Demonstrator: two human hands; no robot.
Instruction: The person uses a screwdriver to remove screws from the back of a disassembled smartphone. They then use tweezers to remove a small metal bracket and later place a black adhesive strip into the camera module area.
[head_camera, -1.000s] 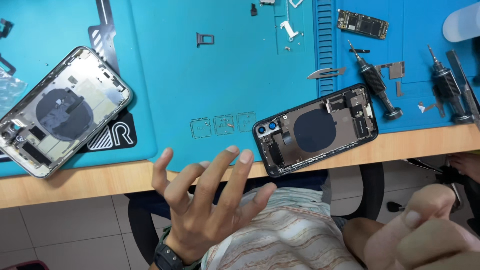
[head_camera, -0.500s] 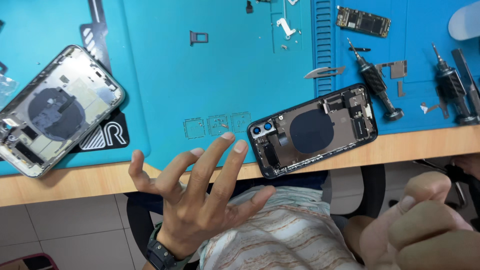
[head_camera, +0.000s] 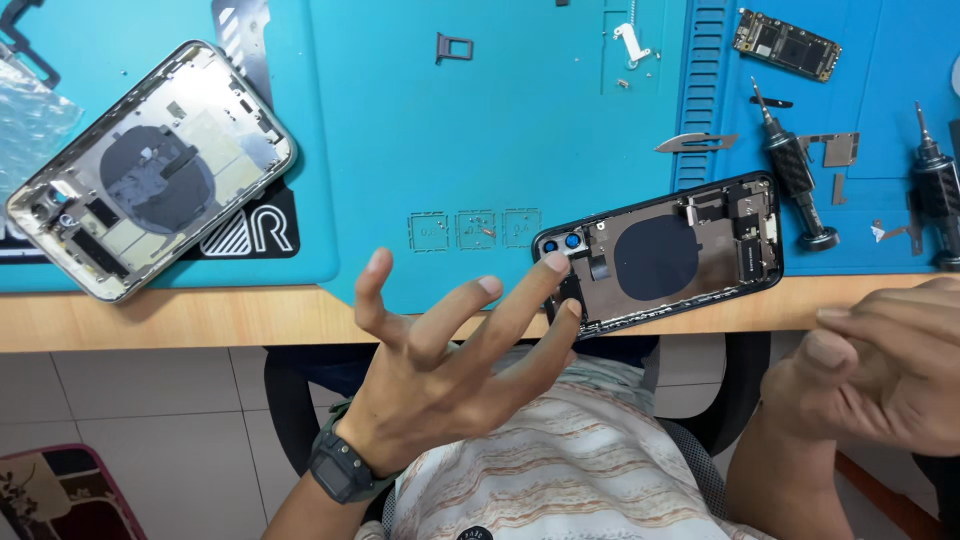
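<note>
In the head view, the left hand (head_camera: 440, 375) hangs in front of the table (head_camera: 200, 318) edge with its fingers (head_camera: 520, 290) spread wide and released, holding nothing. Its longest fingertips overlap the near left corner of the dark opened phone housing (head_camera: 665, 255), beside the twin camera lenses; whether they touch it or only hover above it cannot be told. A dark wristwatch (head_camera: 340, 470) sits on that wrist.

The dark phone housing lies tilted on the blue work mat (head_camera: 480, 150), right at the table's near edge, its round charging coil facing up.

The right hand (head_camera: 880, 365) is low at the right, below the table edge and apart from the housing, its fingers loosely curled together; it grasps nothing that can be seen.

At the far left a silver opened phone housing (head_camera: 150, 170) lies tilted on the mat, well apart from both hands. Beyond the dark housing lie a black-handled screwdriver (head_camera: 790, 170) and a second screwdriver (head_camera: 935, 190) at the right edge, a thin metal blade (head_camera: 695, 144), a small circuit board (head_camera: 785, 45) and a SIM tray (head_camera: 455, 47)
</note>
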